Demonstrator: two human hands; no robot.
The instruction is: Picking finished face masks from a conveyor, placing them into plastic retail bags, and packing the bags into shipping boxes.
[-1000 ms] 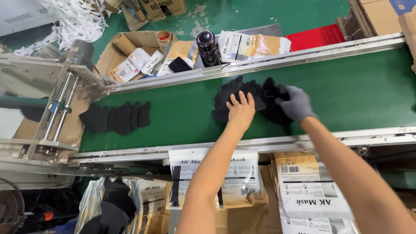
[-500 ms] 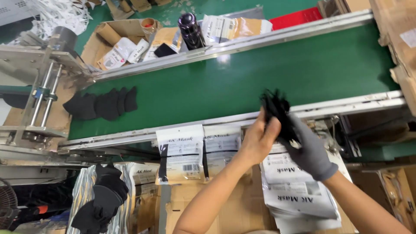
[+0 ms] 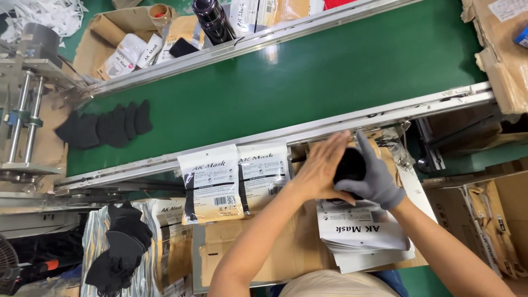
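My bare left hand (image 3: 324,165) and my grey-gloved right hand (image 3: 377,176) press together on a stack of black masks (image 3: 349,166), held just below the near rail of the green conveyor belt (image 3: 308,82). Under my hands lies a pile of white printed pouches (image 3: 363,234) on brown cardboard (image 3: 264,247). Another fanned row of black masks (image 3: 107,125) rests on the belt at the far left, well away from both hands.
Two flat pouches (image 3: 234,179) hang by the near rail. More black masks (image 3: 118,247) lie in a heap at lower left. A metal machine frame (image 3: 22,110) stands at the belt's left end. Cardboard boxes (image 3: 118,38) and a dark bottle (image 3: 212,22) sit beyond the belt.
My hands gathered the black masks off the belt, lifted them toward me, and now hold them pressed together over the pouch pile. The row at left has stayed on the belt.
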